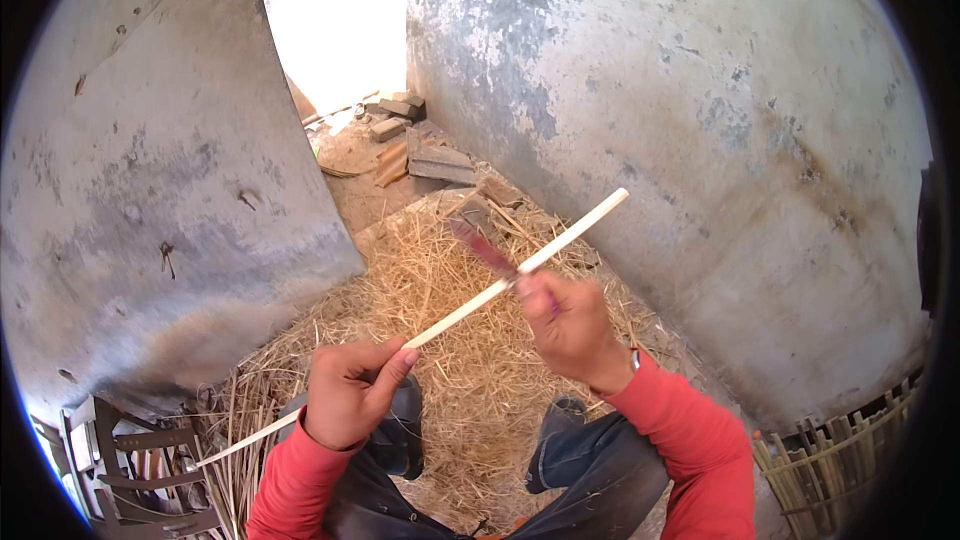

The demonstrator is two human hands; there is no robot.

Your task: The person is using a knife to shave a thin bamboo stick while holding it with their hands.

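A long pale stick (pixel 580 228), stripped to light wood, slants across the view from lower left to upper right. My left hand (pixel 352 388) is closed around it, thumb on top, and its thin tail end comes out behind that wrist. In my right hand (pixel 570 325) is a knife (pixel 484 248) with a reddish-brown blade, slightly blurred. The blade crosses the stick about midway between my left hand and the far tip, and my right thumb is up against the wood there. Most of the knife's handle is hidden by my fingers.
Straw-like shavings (pixel 450 260) cover the floor between my legs. Bricks and broken blocks (pixel 440 162) lie by the bright doorway. Worn plaster walls (pixel 700 140) stand on both sides. A wooden chair (pixel 150 460) is at lower left, a slatted basket (pixel 840 460) at lower right.
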